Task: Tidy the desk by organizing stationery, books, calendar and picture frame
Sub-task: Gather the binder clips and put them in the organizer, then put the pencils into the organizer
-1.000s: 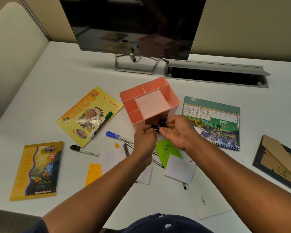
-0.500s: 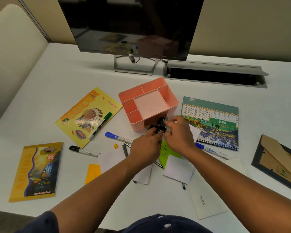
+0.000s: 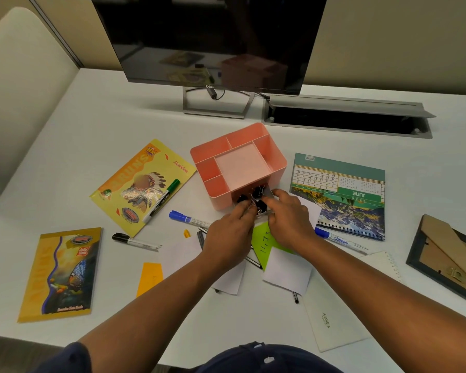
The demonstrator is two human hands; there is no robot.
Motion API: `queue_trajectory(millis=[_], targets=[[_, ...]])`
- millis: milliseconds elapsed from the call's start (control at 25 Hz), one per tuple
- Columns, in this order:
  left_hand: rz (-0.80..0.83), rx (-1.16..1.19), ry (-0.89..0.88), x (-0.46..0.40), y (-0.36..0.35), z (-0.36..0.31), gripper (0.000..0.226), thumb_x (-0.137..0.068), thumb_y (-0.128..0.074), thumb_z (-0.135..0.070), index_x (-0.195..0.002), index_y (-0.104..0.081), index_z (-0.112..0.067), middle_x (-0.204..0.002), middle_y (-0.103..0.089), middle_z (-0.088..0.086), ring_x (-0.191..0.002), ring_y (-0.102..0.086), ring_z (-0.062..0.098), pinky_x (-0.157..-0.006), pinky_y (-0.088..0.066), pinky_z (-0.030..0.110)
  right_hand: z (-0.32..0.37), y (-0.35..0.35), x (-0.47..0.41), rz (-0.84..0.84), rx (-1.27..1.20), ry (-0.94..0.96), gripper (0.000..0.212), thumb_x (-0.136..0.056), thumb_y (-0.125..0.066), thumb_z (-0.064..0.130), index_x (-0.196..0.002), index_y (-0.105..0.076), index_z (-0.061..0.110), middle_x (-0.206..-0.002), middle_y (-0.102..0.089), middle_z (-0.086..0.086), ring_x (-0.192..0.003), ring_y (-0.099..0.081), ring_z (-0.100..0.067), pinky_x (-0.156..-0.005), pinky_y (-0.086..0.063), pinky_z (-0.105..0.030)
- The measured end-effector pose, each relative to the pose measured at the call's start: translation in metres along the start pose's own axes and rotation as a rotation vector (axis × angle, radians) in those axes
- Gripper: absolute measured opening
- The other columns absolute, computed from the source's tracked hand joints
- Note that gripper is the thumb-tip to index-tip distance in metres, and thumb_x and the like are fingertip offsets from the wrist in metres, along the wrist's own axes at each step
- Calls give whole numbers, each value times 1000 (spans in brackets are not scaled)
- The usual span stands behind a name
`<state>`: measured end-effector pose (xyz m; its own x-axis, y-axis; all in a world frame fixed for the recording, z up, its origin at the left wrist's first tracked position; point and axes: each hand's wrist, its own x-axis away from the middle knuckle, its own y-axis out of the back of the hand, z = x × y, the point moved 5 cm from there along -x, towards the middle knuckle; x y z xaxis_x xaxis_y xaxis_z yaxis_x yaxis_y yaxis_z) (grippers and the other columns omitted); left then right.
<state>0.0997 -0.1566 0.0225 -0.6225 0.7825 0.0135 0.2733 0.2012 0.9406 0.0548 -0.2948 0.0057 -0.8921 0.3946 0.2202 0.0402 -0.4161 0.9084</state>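
A pink desk organizer [image 3: 276,160] stands mid-desk, with a small drawer open at its near side. Black binder clips [image 3: 256,195] lie bunched in that opening. My left hand [image 3: 230,232] pinches at the clips from the left. My right hand [image 3: 291,220] curls round them from the right, its fingertips at the drawer's edge. Two yellow books [image 3: 140,181] [image 3: 58,273] lie at the left. A green marker [image 3: 162,200], a blue marker [image 3: 189,218] and a black marker [image 3: 135,240] lie loose. The June calendar [image 3: 339,195] lies flat on the right, and the picture frame [image 3: 452,259] lies face down at the far right.
A monitor [image 3: 207,36] on its stand and a cable hatch [image 3: 347,117] fill the back of the desk. White, green and orange paper slips [image 3: 287,270], a second blue pen [image 3: 339,239] and a white envelope [image 3: 331,321] lie scattered near my arms.
Both hands have dropped from above the desk to the organizer's near side, carrying the binder clips down into the open drawer.
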Motion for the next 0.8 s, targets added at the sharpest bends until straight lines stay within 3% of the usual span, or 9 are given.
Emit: queue_trajectory(millis=[80, 160, 240, 360, 440, 520, 800], targets=[[-199, -81, -37, 3, 11, -2, 43, -86, -72, -20, -126, -58, -16, -131, -54, 6, -105, -57, 30, -75, -49, 38, -3, 4, 0, -81, -164, -7, 32, -91, -57, 10, -119, -56, 25, -122, -59, -5, -107, -57, -30, -84, -50, -42], [-308, -111, 23, 5, 13, 4, 60, -75, -81, -25, -126, -51, -20, -134, -44, 6, -120, -43, 30, -92, -37, 40, -8, 5, -1, -132, -280, -61, 31, -88, -61, 8, -109, -48, 26, -111, -58, -4, -94, -59, -28, -75, -52, -43], [-270, -81, 111, 3, 12, 10, 83, -74, -80, -38, -142, -35, -24, -150, -28, 5, -139, -22, 32, -108, -21, 42, -10, 6, -1, -170, -329, -81, 42, -85, -68, 9, -114, -42, 26, -119, -52, -4, -94, -60, -28, -74, -54, -45], [-172, -70, 201, -2, 8, 16, 99, -83, -71, -47, -157, -8, -28, -161, -13, 1, -149, 0, 27, -117, -1, 41, -10, 9, -1, -197, -362, -48, 84, -82, -77, 10, -144, -25, 31, -144, -35, -5, -100, -63, -26, -76, -58, -44], [-172, -92, 204, -4, 7, 18, 95, -86, -69, -46, -157, -10, -25, -160, -19, 1, -148, -4, 26, -119, -1, 41, -9, 12, -3, -189, -315, -7, 105, -81, -77, 8, -153, -6, 37, -151, -24, -3, -96, -64, -25, -71, -59, -44], [-180, -137, 188, -5, 5, 20, 91, -86, -71, -43, -156, -17, -22, -158, -26, 2, -146, -11, 27, -118, -3, 41, -7, 13, -6, -185, -254, 34, 110, -81, -76, 6, -154, -1, 40, -151, -21, 0, -95, -64, -27, -68, -59, -44], [-275, -209, 138, -13, 10, 23, 72, -82, -77, -32, -144, -43, -19, -140, -50, 3, -129, -39, 28, -106, -23, 43, -10, 16, -17, -221, -238, 47, 90, -83, -73, 7, -150, -20, 37, -136, -32, 0, -94, -63, -30, -71, -58, -47]])
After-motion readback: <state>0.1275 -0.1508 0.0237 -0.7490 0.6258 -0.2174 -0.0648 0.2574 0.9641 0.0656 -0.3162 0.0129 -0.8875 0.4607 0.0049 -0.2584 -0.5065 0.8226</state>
